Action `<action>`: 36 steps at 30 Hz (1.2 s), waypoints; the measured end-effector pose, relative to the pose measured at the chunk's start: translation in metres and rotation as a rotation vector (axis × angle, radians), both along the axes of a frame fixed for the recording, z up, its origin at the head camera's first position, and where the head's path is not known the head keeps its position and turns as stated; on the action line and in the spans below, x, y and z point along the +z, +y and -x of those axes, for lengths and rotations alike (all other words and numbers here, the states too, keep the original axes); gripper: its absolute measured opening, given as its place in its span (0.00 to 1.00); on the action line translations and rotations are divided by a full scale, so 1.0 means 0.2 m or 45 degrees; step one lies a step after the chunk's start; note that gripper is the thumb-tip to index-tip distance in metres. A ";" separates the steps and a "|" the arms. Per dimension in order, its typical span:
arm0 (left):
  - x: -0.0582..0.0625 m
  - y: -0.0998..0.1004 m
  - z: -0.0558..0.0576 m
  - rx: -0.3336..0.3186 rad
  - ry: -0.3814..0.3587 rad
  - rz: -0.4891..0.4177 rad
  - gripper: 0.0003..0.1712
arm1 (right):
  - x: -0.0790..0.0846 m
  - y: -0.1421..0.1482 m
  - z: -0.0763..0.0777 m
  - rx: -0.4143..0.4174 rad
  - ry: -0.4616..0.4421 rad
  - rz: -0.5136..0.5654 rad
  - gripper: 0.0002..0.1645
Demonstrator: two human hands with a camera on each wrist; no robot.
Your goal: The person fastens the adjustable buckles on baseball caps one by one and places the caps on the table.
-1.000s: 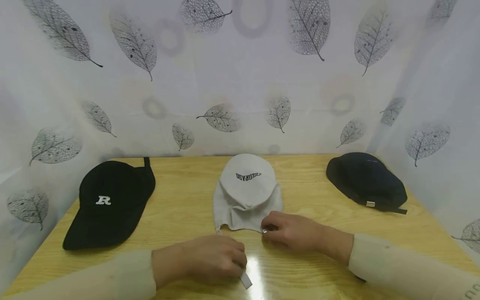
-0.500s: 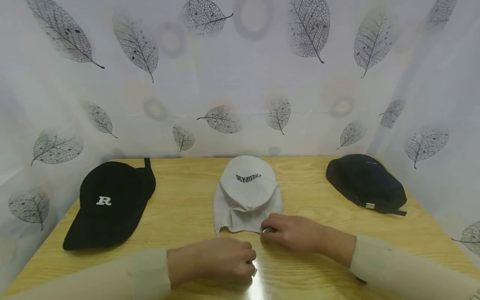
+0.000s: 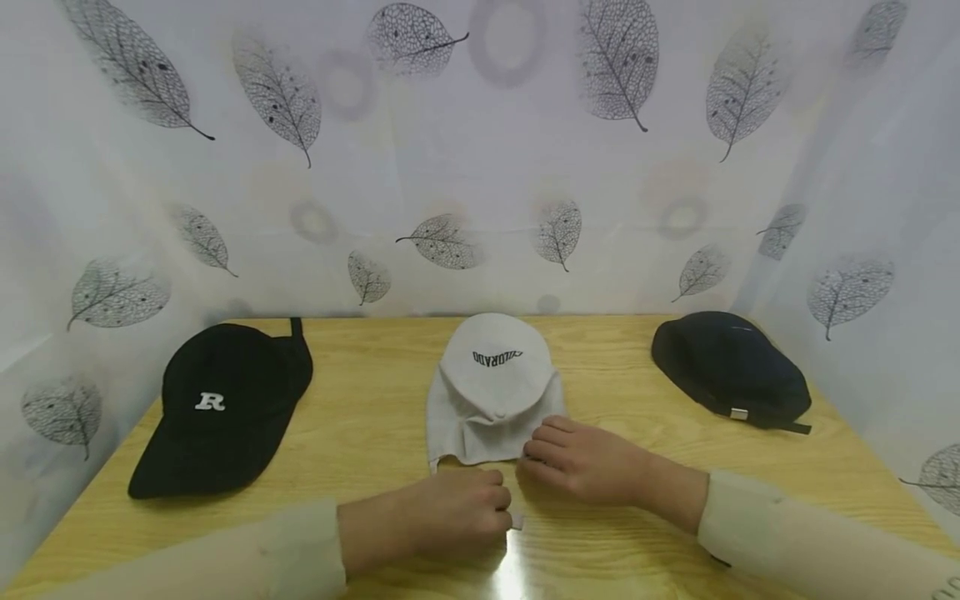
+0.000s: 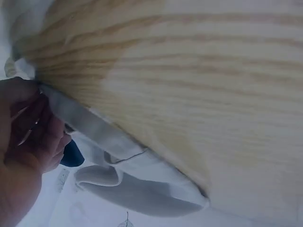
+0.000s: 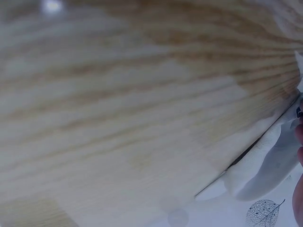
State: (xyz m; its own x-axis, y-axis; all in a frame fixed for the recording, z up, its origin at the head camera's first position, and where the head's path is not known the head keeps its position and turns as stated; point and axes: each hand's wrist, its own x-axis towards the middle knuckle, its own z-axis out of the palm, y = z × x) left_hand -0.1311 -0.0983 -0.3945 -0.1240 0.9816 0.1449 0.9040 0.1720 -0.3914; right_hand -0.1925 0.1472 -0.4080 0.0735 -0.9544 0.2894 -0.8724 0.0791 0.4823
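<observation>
On the wooden table (image 3: 360,417), the grey cap (image 3: 495,362) is lying just past the left hand (image 3: 459,512) and right hand (image 3: 581,461), and I reckon the strap (image 4: 94,125) could be slipping or twisting, since the left fingers are clamping it with only a short tip poking out. That arm is angling in low from the left; right fingers and thumb are pinching the cap's near edge, palm facing down.
</observation>
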 end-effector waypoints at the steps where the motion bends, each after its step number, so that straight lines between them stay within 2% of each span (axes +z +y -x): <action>1: 0.01 0.00 0.00 0.008 -0.001 0.022 0.05 | 0.00 0.00 0.00 0.000 -0.014 0.002 0.17; 7: 0.04 0.04 0.01 0.043 -0.038 0.086 0.06 | 0.00 -0.01 0.01 -0.012 -0.085 0.050 0.21; 10: 0.02 0.06 0.03 0.092 -0.084 0.060 0.03 | 0.00 -0.01 0.02 -0.012 -0.091 0.078 0.22; 12: 0.00 0.06 0.03 0.125 -0.150 0.013 0.03 | 0.00 -0.01 0.02 -0.009 -0.098 0.093 0.22; 14: -0.01 0.05 0.04 0.159 -0.257 -0.085 0.05 | 0.00 -0.01 0.02 -0.007 -0.110 0.109 0.21; 17: -0.01 0.04 0.05 0.167 -0.369 -0.357 0.04 | 0.01 -0.01 0.02 -0.012 -0.143 0.143 0.18; 20: 0.00 0.02 0.07 0.150 -0.426 -0.671 0.06 | 0.01 -0.01 0.02 -0.009 -0.169 0.186 0.18; 21: 0.00 0.02 0.09 0.143 -0.418 -0.752 0.07 | 0.00 -0.02 0.02 -0.004 -0.183 0.207 0.17; 23: -0.01 0.01 0.11 0.141 -0.438 -0.858 0.09 | 0.00 -0.02 0.02 0.008 -0.208 0.244 0.16; 25: -0.03 0.00 0.13 0.170 -0.497 -0.928 0.09 | -0.01 -0.02 0.02 0.020 -0.239 0.281 0.13; 29: -0.06 -0.03 0.17 0.259 -0.758 -1.084 0.07 | -0.02 -0.03 0.01 -0.008 -0.311 0.315 0.13; 31: -0.06 -0.05 0.19 0.300 -0.834 -1.129 0.06 | -0.02 -0.03 0.01 -0.029 -0.336 0.326 0.15; 33: -0.07 -0.07 0.21 0.318 -0.810 -1.096 0.06 | -0.03 -0.04 0.01 -0.028 -0.360 0.356 0.16; 36: -0.07 -0.10 0.25 0.330 -0.663 -0.982 0.05 | -0.03 -0.05 0.02 -0.022 -0.389 0.411 0.16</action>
State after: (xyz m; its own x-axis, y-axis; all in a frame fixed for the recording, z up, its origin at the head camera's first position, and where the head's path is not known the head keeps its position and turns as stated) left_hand -0.1808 -0.1186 -0.4087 -0.5543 0.5725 0.6042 0.8302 0.4326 0.3517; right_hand -0.1962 0.1372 -0.4140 -0.0767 -0.8118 0.5789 -0.9683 0.1991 0.1509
